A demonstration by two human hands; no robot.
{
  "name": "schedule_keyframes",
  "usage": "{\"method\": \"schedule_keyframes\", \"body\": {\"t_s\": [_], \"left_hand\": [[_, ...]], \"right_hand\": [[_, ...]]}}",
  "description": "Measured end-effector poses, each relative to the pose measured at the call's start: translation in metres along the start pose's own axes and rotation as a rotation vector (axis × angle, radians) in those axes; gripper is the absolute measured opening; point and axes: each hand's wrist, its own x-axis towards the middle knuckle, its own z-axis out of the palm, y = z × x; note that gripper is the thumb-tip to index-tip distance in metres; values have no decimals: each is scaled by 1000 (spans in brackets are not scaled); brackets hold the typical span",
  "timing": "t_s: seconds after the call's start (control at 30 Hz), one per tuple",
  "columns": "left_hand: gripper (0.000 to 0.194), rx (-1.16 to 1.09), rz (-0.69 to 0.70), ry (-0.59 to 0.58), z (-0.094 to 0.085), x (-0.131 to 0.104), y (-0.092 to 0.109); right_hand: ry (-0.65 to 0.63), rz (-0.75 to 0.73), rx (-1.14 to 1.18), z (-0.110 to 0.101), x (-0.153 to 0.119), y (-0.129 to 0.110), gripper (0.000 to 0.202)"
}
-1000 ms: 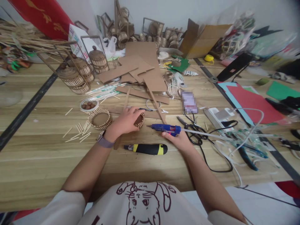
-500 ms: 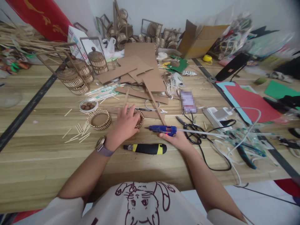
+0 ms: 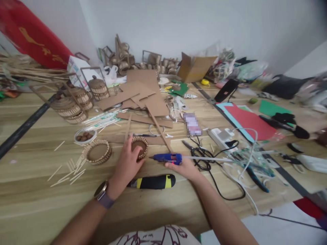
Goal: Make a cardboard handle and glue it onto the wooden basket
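Note:
My left hand [image 3: 125, 161] has its fingers apart at the left and near side of a small round basket [image 3: 146, 150] with a rim of short wooden pieces and a brown base. Its fingers overlap the rim; whether they grip it is unclear. In my right hand [image 3: 186, 167] is a blue hot glue gun [image 3: 166, 158], its nozzle aimed left at the basket and a long clear glue stick out of its back. A larger round basket [image 3: 108, 154] of the same make sits to the left. Near my wrists lies a black and yellow utility knife [image 3: 154, 182].
Loose short sticks [image 3: 70, 172] and a bowl of brown balls [image 3: 85, 136] lie left. Behind are cardboard pieces [image 3: 143, 81] and lidded baskets with handles [image 3: 70, 109]. Scissors [image 3: 200, 154], cables, a power strip [image 3: 219, 137] and pliers [image 3: 257, 178] lie right.
The view has tilted up. My left hand has drawn back toward me, uncovering more of the small basket. My right hand still holds the glue gun near it.

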Motion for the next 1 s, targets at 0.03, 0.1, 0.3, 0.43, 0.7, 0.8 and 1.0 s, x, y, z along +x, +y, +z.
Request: {"method": "schedule_keyframes", "body": {"t_s": [0.03,0.1,0.3,0.43,0.7,0.8,1.0], "left_hand": [[19,-12,1,25,2,-1,-2],[17,-22,16,43,6,-2,-5],[20,-47,-2,80,13,-6,-6],[20,-44,11,84,16,-6,-11],[17,-40,21,68,14,-6,-11],[18,-45,16,73,13,-6,-10],[17,-54,8,70,14,-6,-10]], "right_hand": [[-4,-4,2,0,0,0,38],[-22,-7,11,1,1,-1,38],[-23,-19,14,1,1,-1,39],[1,9,15,-1,0,-1,40],[-29,19,81,-2,0,-3,40],[-27,27,61,0,1,-1,44],[-21,23,71,1,1,-1,40]]}}
